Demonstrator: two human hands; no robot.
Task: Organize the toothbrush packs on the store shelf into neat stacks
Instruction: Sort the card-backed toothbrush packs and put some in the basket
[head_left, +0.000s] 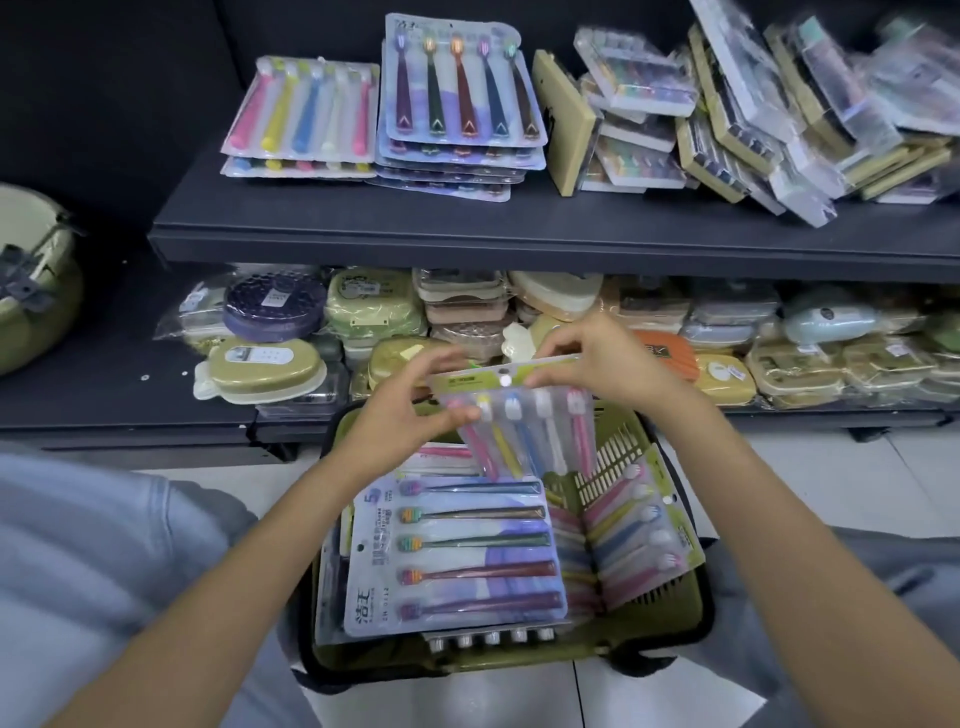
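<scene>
Left hand (415, 400) pinches the left edge of a pastel toothbrush pack (519, 421), thumb on front, fingers behind, blurred. Right hand (597, 358) pinches the pack's top header strip, fingers curled over it. Pack is held in the air, heads up, tilted, above a green basket (670, 613) on the floor. In the basket: a blue-backed five-brush pack (457, 556) lies flat on top of others, and more pastel packs (634, 540) lean against the right wall. Upper shelf (467, 234): a pastel stack (306, 119) at left, just beside it a dark-handled stack (457, 104), both fairly neat. To the right a messy heap of boxed packs (753, 114), tilted and overlapping. Lower shelf (130, 410) carries wrapped soap boxes (374, 312). Green tub (31, 280) at far left.
</scene>
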